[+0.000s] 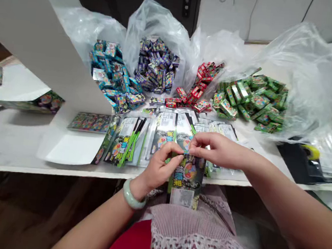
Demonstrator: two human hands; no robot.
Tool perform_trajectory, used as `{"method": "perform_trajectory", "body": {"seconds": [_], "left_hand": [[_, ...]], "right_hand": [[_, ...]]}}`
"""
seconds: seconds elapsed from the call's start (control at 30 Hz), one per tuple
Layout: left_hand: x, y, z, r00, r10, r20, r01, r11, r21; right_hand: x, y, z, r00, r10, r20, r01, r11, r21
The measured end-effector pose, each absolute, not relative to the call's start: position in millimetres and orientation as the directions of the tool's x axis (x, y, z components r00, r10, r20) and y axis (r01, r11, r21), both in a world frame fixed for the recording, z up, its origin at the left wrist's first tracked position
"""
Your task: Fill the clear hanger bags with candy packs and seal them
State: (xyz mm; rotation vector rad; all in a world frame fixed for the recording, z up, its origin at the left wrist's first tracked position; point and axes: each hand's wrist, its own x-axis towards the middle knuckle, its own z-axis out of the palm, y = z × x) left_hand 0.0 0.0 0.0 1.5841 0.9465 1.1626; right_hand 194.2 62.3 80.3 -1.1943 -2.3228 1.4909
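Both of my hands pinch the top edge of a black and green printed pouch (189, 173), which hangs over the table's front edge above my lap. My left hand (163, 163), with a pale green bangle on the wrist, grips its upper left corner between thumb and fingers. Close beside it, my right hand (211, 146) has its fingertips closed on the same edge. Whether the pouch's mouth is parted cannot be made out. Behind my hands, several similar printed pouches (163, 134) lie spread and overlapping on the white table (20, 138).
Clear plastic bags hold small blue boxes (109, 68), purple boxes (156, 67), red boxes (199, 82) and green boxes (256, 96) along the back. At left stands a white carton (75, 147) with printed packs inside. A yellow tape roll (310, 152) lies at right.
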Motion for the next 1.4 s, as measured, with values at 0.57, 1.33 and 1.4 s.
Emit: {"method": "perform_trajectory", "body": {"seconds": [0.57,1.33,1.4], "left_hand": [[7.0,-2.6,-1.9,0.145,0.955,0.26,0.129,-0.279,0.952],[-282.0,39.1,-9.3,0.014,0.853,0.522,0.935,-0.197,0.296],[-287.7,41.1,-34.1,0.042,0.886,0.462,0.937,-0.195,0.29]], "right_hand": [[184.2,66.4,43.3,-0.568,0.635,-0.524,0.421,-0.324,-0.847],[217.1,24.2,-2.8,-0.524,0.717,-0.46,0.33,-0.327,-0.886],[217.2,20.8,-6.9,-0.554,0.699,-0.452,0.37,-0.28,-0.886]]}}
